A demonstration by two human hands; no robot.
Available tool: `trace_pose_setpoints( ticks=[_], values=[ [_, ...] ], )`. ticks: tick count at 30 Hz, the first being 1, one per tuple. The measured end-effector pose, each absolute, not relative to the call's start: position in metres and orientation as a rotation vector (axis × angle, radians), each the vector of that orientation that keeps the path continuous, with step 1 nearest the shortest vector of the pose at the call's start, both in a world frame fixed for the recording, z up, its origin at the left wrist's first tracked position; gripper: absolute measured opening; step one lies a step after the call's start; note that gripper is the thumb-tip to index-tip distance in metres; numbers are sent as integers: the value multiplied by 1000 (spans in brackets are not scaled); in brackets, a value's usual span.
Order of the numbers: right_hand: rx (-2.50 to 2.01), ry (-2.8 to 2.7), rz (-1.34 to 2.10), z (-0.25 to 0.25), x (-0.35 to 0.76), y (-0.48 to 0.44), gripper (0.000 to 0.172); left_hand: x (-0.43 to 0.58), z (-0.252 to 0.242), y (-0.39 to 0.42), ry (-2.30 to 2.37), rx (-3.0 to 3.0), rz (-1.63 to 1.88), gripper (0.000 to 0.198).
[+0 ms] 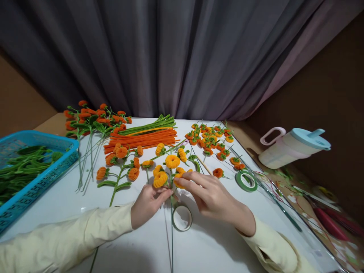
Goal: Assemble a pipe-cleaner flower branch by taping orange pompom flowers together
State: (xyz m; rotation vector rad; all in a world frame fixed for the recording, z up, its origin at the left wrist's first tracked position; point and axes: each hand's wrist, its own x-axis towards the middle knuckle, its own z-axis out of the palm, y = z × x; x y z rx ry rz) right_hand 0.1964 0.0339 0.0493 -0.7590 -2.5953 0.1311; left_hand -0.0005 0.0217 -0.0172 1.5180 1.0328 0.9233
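Observation:
My left hand is closed, thumb and fingers pinching the stem of a spray of yellow chenille flowers on a long thin wire. My right hand reaches in from the other side, its fingers curled onto a yellow chenille flower low on that spray. The right fingertips are partly hidden behind the blooms. Just below both hands is a roll of tape with a white core; whether it hangs or rests on the table I cannot tell. An orange chenille flower spray with green leaves lies left of the yellow one.
Orange pipe cleaners and green ones lie behind. Orange-headed stems and a blue basket of green pieces are left. Small flowers, green tape, a lidded cup and red-handled pliers are right.

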Motion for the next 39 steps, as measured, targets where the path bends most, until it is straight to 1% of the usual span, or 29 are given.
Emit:
trace_pose_setpoints(
  ticks=[3, 5, 7, 10, 11, 14, 16, 21, 26, 33, 39],
  values=[
    [-769, -2502, 168, 42, 194, 30, 30, -1, -20, 21, 1066, 1472, 921, 31],
    [-798, -2406, 275, 38, 192, 26, 32, 0, -20, 21, 1048, 1452, 913, 32],
    [-848, -2222, 475, 35, 190, 22, 31, 0, -19, 21, 1006, 1450, 902, 32],
    [-1004, -1856, 788, 28, 190, 20, 16, 1, -17, 21, 973, 1447, 880, 31],
    [-1066, -1760, 903, 26, 190, 20, 14, 1, -16, 21, 967, 1441, 874, 31],
    [-1127, -1620, 1306, 18, 188, 20, 20, 2, -16, 20, 972, 1424, 882, 29],
    [-1082, -1586, 1497, 13, 185, 19, 22, 1, -17, 21, 1001, 1433, 904, 28],
    [-1090, -1382, 1525, 10, 173, 14, 19, 1, -17, 20, 1053, 1487, 906, 30],
    [-1090, -1140, 1675, 10, 167, 10, 22, 1, -10, 20, 1040, 1556, 887, 28],
    [-1081, -1082, 1745, 13, 166, 11, 20, -1, -10, 20, 1016, 1630, 852, 26],
    [-1093, -1075, 1701, 18, 168, 8, 22, 0, -7, 20, 1007, 1635, 847, 26]
  ],
)
